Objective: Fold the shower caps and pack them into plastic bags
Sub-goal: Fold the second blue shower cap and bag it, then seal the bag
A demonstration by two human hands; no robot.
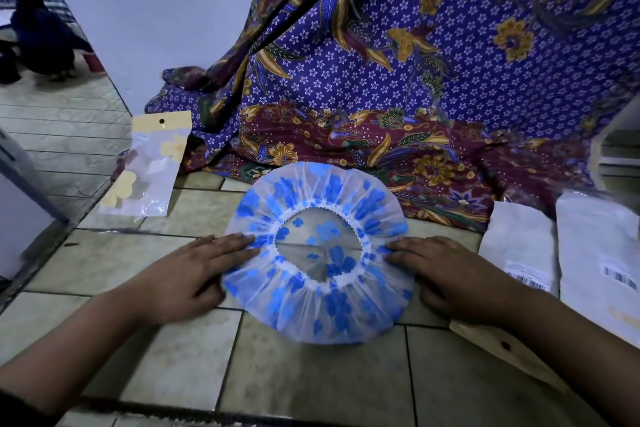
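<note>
Pressing shower cap (pixel 317 309) flat, left hand (pixel 194 271), right hand (pixel 450 274).

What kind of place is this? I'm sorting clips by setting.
Probably a home floor used for piecework packing: beige floor tiles, a draped batik cloth, and a shower cap laid flat beside a hang-hole plastic bag.
</note>
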